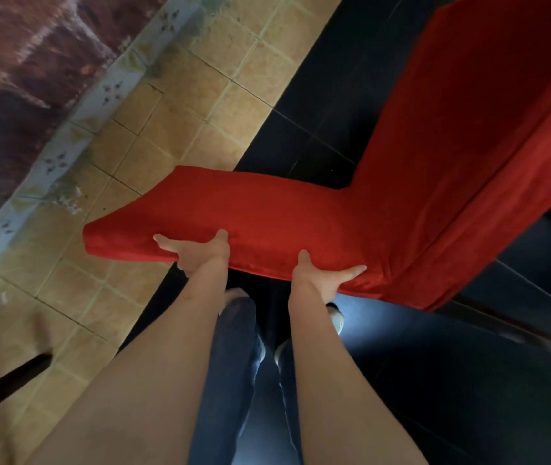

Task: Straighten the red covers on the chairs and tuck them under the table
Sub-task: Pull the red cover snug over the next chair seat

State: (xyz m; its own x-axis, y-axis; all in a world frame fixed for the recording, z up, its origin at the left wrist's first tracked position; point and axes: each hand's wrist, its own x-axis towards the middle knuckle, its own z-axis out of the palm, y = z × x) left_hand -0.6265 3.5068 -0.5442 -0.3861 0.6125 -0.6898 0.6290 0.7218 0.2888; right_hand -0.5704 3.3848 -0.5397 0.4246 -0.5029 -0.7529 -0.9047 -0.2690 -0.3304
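Observation:
A chair in a red cover (401,182) fills the middle and right of the head view, which is tilted. Its seat stretches left and its backrest rises to the upper right. My left hand (197,251) grips the near edge of the seat, thumb on top and fingers along the side. My right hand (322,275) holds the same edge closer to the backrest corner, thumb on top too. The cover lies smooth on the seat, with a fold at the corner by my right hand. No table is in view.
Beige floor tiles (173,129) run to a pale patterned skirting (66,152) and a dark reddish wall (15,72) at the left. A dark floor strip (327,95) lies under the chair. My jeans (233,380) and shoes are below. A dark bar (5,384) crosses the lower left.

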